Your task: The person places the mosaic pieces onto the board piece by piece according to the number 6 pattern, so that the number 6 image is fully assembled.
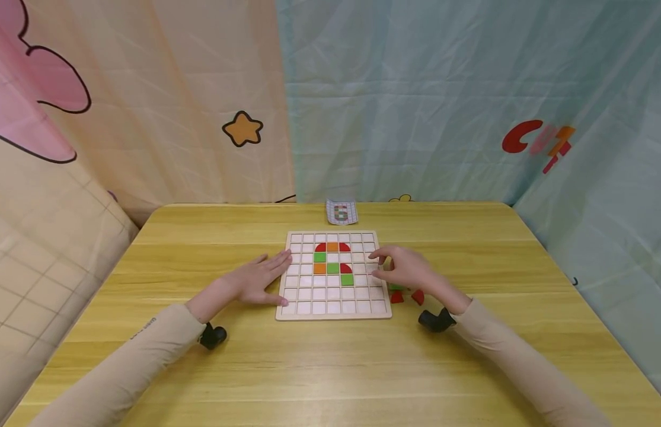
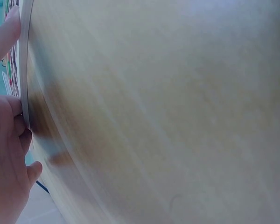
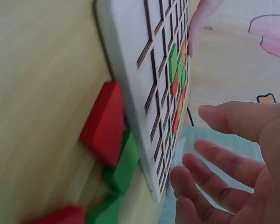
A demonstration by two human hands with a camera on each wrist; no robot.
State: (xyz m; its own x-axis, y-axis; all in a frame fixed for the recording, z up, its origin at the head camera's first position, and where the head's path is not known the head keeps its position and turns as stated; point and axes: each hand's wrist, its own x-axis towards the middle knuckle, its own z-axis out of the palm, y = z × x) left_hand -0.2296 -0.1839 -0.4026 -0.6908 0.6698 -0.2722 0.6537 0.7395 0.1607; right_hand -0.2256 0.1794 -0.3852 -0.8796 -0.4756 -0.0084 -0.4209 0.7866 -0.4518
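Showing pale gridded board (image 1: 334, 293), flat, with red, orange and green tiles (image 1: 332, 268) inset from centre toward twelve o'clock; loose red and green blocks (image 1: 396, 297) toward four o'clock.

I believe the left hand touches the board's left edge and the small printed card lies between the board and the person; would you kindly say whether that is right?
Not quite: the small printed card lies beyond the far edge of the board, as the head view shows. The left hand does touch the board's left edge.
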